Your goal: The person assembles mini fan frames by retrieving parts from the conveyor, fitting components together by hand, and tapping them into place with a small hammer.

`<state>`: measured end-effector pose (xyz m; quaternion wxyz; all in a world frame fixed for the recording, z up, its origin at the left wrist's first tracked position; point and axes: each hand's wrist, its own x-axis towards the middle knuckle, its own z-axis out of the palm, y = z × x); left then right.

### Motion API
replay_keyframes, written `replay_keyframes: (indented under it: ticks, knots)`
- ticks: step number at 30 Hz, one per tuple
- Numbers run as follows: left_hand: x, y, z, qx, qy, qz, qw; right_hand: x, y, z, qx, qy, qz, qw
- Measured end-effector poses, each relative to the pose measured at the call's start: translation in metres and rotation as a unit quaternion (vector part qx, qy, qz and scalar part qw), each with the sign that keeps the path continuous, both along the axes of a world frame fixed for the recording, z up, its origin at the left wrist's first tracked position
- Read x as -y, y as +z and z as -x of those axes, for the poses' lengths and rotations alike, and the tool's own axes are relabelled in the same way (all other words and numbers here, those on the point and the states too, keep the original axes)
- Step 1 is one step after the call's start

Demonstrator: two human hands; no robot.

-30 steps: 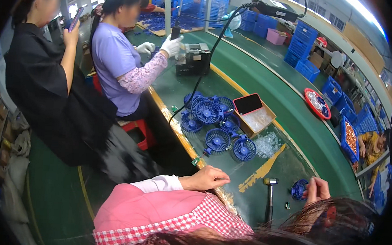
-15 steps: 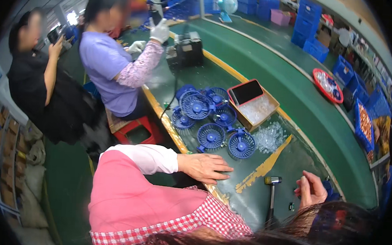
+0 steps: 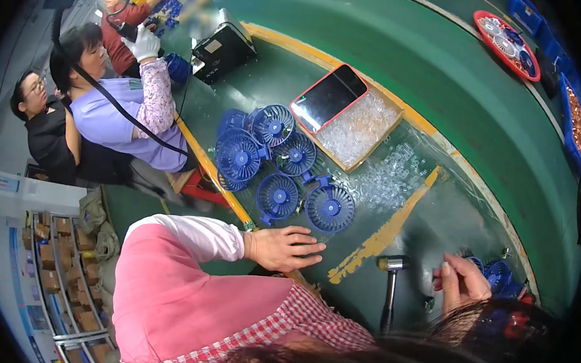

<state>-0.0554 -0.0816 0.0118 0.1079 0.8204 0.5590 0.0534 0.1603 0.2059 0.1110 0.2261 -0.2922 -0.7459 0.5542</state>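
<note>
My left hand (image 3: pixel 286 249) lies flat at the yellow-edged side of the green table, fingers spread, holding nothing. Just beyond it is a cluster of round blue fan heads (image 3: pixel 330 208) with slatted grilles. On the right, my right hand (image 3: pixel 460 282) rests on its side with fingers loosely curled and the thumb apart. Nothing shows in it, though dark hair covers its lower part. A small hammer (image 3: pixel 391 281) with a yellowish face and dark grip lies between my hands, untouched. By my right hand is a tiny dark part, too blurred to name.
A phone in a red case (image 3: pixel 329 98) lies across an open carton (image 3: pixel 392 126) of clear plastic pieces. More clear pieces (image 3: pixel 390 177) are heaped beside it. More blue fan parts (image 3: pixel 499 277) sit beyond my right hand. Co-workers (image 3: pixel 119 104) are at the left.
The head view has turned and tilted, so the fan heads and carton appear larger and further left. Both my hands stay in about the same places on the table.
</note>
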Motion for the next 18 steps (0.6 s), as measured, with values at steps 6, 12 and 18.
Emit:
replay_keyframes:
  ticks: [6,12,18]
  knots:
    - [-0.004,-0.003,0.005,0.039,0.002,-0.011,0.999,0.021,0.050,-0.013,-0.006,-0.058,0.076,0.995]
    - [0.003,0.003,0.001,0.023,0.017,-0.017,0.999,0.064,0.118,-0.026,-0.202,-0.075,-0.072,0.974]
    - [-0.013,0.033,-0.020,0.109,0.064,0.045,0.991,0.077,0.199,-0.067,-0.331,-0.060,-0.268,0.903]
